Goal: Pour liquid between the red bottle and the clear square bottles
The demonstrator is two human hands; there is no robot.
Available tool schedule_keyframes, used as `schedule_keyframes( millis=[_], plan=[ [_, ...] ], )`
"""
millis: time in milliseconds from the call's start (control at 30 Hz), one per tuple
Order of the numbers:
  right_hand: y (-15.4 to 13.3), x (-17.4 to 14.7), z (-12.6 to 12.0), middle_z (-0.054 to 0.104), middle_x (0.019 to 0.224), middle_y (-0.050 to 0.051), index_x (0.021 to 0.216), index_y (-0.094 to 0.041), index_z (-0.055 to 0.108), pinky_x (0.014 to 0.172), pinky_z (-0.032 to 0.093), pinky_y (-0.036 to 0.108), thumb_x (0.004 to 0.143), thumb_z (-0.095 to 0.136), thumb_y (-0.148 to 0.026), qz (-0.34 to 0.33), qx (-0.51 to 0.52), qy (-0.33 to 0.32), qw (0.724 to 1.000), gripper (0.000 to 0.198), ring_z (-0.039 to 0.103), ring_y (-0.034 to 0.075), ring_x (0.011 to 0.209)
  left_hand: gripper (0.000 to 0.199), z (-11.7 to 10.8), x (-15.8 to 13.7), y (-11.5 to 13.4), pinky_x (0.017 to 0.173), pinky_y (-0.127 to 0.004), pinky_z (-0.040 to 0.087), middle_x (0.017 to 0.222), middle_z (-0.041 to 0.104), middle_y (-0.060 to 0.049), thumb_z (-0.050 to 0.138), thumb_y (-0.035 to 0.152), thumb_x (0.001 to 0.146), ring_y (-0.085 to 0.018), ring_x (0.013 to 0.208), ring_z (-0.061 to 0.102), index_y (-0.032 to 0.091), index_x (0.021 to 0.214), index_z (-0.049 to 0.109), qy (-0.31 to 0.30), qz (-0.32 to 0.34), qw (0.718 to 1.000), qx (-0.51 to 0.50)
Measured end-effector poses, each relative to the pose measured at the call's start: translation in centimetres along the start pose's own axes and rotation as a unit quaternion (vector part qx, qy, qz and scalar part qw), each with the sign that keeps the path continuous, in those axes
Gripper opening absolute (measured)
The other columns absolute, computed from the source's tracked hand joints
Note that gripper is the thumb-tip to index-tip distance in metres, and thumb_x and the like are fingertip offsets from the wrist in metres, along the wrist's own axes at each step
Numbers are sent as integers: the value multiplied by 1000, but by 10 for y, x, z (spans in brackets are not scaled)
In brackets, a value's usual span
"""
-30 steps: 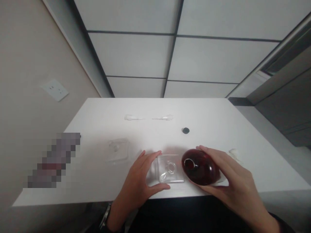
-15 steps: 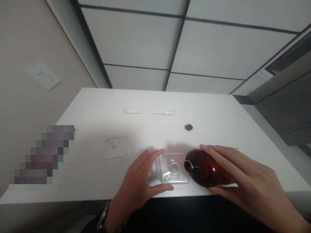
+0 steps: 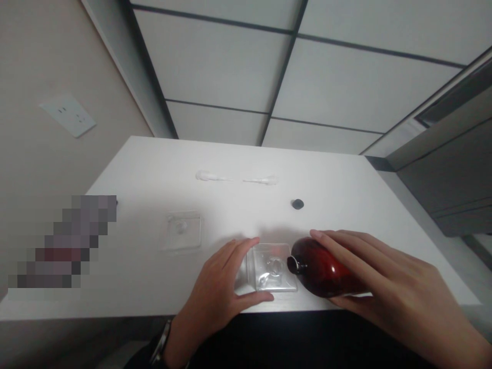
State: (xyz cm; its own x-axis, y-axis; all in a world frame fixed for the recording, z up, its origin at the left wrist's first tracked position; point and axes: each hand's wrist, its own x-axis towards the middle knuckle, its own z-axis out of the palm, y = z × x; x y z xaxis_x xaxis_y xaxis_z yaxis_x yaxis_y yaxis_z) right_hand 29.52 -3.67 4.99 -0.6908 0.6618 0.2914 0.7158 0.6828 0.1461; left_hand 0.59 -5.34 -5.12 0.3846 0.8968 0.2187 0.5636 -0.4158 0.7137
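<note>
My right hand (image 3: pixel 395 282) grips a dark red-brown bottle (image 3: pixel 326 271), tipped over on its side. Its uncapped mouth (image 3: pixel 294 265) points left, at the right edge of a clear square plastic dish (image 3: pixel 274 274). Around the left part of that dish curves my left hand (image 3: pixel 223 279), fingers at the far side and thumb along the near side. Whether liquid is leaving the bottle I cannot tell. A second clear square dish (image 3: pixel 184 230) lies farther left, apart from both hands.
Two clear plastic droppers (image 3: pixel 215 177) lie end to end toward the back of the white table (image 3: pixel 134 266). A small black cap (image 3: pixel 298 204) sits beyond the bottle. A pixelated patch (image 3: pixel 63 246) covers something on the left. A wall socket (image 3: pixel 69 115) is at upper left.
The bottle has tipped a little further, its mouth shifting slightly left and down toward the dish. My left hand keeps its place on the dish. The view has moved slightly.
</note>
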Motion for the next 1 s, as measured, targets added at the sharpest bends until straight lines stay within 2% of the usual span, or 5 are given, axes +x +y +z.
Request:
schedule_keyframes(
  millis=[133,267,567,1000],
  plan=[
    [-1,3,-3,77,120,18,165,-17,33,67,66,40,107,42,-32,-6,-3,-1,1000,61,77,31,95,83,-1,2,2,112,-53,56,147,66,-13,85,56,83,-34,134,65,27,152,48,-3,-12,1000,-11],
    [0,5,-4,77,122,17,169,-18,26,68,65,39,106,43,-30,-14,-8,-4,1000,66,77,31,98,83,-3,3,4,112,-53,57,148,66,-12,87,54,82,-34,134,65,27,151,50,-11,-24,999,-26],
    [0,7,-8,76,123,18,165,-15,34,67,66,41,103,44,-26,-25,-29,-21,999,64,77,32,97,85,-2,5,6,111,-51,57,147,66,-12,87,55,81,-34,133,66,27,151,49,-12,-25,999,-26],
    [1,4,-11,77,125,15,170,-22,25,67,64,44,104,44,-27,-21,-19,-21,999,70,76,33,98,83,-3,5,6,112,-52,57,147,66,-12,85,55,83,-34,133,66,28,152,49,-19,-31,999,-36]
  ],
)
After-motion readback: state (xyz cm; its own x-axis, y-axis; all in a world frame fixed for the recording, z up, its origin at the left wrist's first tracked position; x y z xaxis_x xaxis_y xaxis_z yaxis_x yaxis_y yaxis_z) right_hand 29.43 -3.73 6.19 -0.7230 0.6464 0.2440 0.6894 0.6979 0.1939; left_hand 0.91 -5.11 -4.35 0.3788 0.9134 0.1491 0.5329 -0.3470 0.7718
